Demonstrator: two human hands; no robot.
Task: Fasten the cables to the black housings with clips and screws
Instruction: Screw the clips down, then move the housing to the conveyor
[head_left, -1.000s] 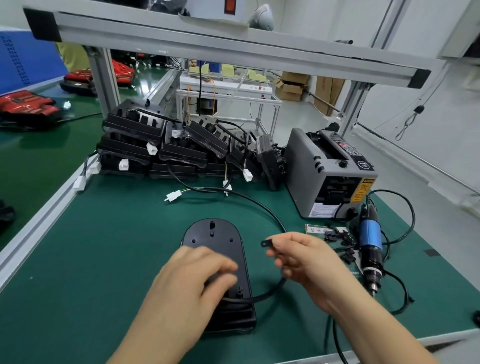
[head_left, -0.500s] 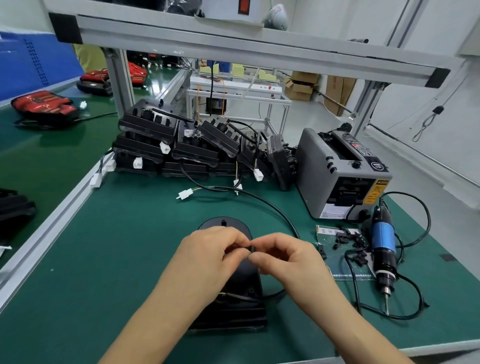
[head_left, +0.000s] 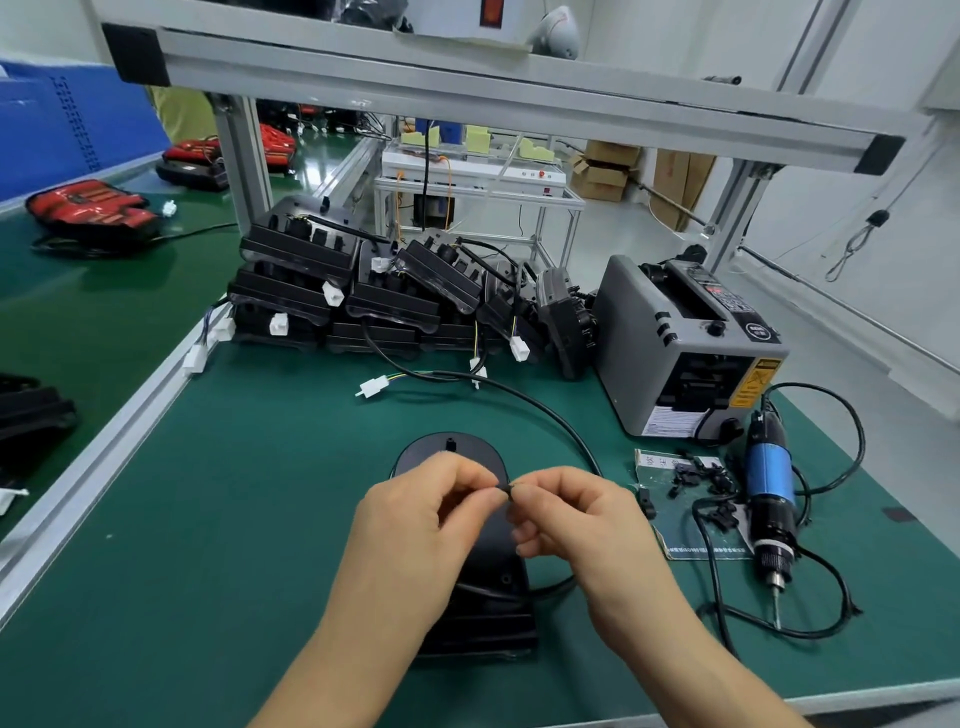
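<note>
Pinching small black clip (head_left: 507, 487) between curled fingertips of left hand (head_left: 415, 525) and right hand (head_left: 582, 525) — directly over black housing (head_left: 452, 454).

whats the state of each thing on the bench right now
left hand, pinching the clip
right hand, pinching the same clip
clip, held over the housing, not fitted
housing, flat on the mat
cable, lying loose on the mat
screwdriver, lying on the mat, untouched
spare clips, scattered on the paper

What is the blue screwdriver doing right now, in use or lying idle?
Lying idle. The screwdriver lies on its side on the green table, bit toward the near edge, with nothing holding it.
</note>
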